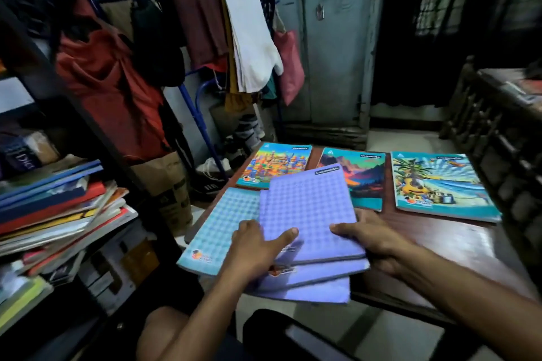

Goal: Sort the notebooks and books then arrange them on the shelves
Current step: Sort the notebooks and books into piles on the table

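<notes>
A fanned stack of three purple notebooks lies at the near edge of the wooden table. My left hand rests on the stack's left side, thumb stretched across the top cover. My right hand grips the stack's right edge, thumb on top and fingers underneath. A light blue notebook lies beside the stack on the left. Three picture-cover notebooks lie in a row behind: a city cover, a mountain cover and a beach cover.
A dark shelf unit on the left holds a slanting pile of books. Clothes hang on a blue rack behind the table. A grey metal cupboard stands at the back, dark wooden furniture at the right.
</notes>
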`<state>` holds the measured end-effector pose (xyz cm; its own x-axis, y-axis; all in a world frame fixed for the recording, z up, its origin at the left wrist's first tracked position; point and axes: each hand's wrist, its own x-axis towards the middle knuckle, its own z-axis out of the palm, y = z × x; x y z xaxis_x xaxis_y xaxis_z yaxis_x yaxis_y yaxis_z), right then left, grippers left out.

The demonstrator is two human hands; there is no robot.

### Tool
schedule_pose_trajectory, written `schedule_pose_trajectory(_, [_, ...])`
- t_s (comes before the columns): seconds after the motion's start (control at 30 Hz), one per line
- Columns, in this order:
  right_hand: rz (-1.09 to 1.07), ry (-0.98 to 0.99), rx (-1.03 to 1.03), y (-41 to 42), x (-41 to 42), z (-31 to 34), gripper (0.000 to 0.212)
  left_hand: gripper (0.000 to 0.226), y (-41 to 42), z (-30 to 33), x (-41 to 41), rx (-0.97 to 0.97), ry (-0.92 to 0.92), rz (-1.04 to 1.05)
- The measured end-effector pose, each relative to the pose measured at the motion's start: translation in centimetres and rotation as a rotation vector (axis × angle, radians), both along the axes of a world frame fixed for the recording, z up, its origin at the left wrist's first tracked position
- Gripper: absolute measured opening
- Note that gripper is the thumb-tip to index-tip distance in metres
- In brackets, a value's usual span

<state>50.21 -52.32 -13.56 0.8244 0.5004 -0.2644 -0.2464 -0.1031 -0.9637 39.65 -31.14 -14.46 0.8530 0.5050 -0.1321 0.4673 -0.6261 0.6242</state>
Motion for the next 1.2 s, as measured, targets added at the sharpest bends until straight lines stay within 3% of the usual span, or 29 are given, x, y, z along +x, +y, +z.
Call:
schedule_pose_trajectory(0.13, [-0.086, 0.005, -0.062, -5.5, 0.3, -0.4, 0.026, 0.068, -4.2, -0.4, 1.1, 0.015, 0.01, -0.159])
schedule_pose_trajectory(0.3, [-0.111, -0.074, -0.162, -7.4, 0.5, -0.4, 0.03, 0.085, -6.5, -0.8, 0.8, 0.044, 0.058, -0.255])
schedule_pose_trajectory(0.47, [-0.114, -0.107, -0.218, -8.7, 1.0, 0.6, 0.021, 0.103, -7.0, -0.2, -0.6, 0.111, 0.162, -0.301])
schedule_pose_trajectory(0.63, [-0.279, -0.127, -0.249, -15.3, 0.4, 0.0, 0.025, 0.11, -8.1, -0.7, -0.3, 0.436, 0.259, -0.308])
schedule_pose_trajectory(0.7, [-0.335, -0.092, -0.258, -18.9, -0.3, -0.2, 0.026, 0.091, -9.0, -0.9, 0.6, 0.511, 0.18, -0.366])
schedule_pose_trajectory(0.83, [-0.406, -0.065, -0.298, -24.4, -1.2, -0.4, 0.023, 0.054, -14.7, 0.0, 2.1, 0.286, 0.057, -0.612])
schedule_pose_trajectory(0.93, [-0.401, -0.092, -0.331, -25.6, -1.1, -0.5, 0.022, 0.053, -19.4, 0.3, 2.2, 0.223, 0.04, -0.708])
schedule_pose_trajectory(1.07, [-0.42, -0.175, -0.366, -25.4, -1.4, -0.3, 0.024, 0.069, -21.1, 0.3, 1.9, 0.239, -0.025, -0.686])
schedule_pose_trajectory(1.2, [-0.45, -0.222, -0.398, -24.9, -2.2, -0.7, 0.025, 0.048, -21.2, 0.7, 1.8, 0.206, 0.026, -0.658])
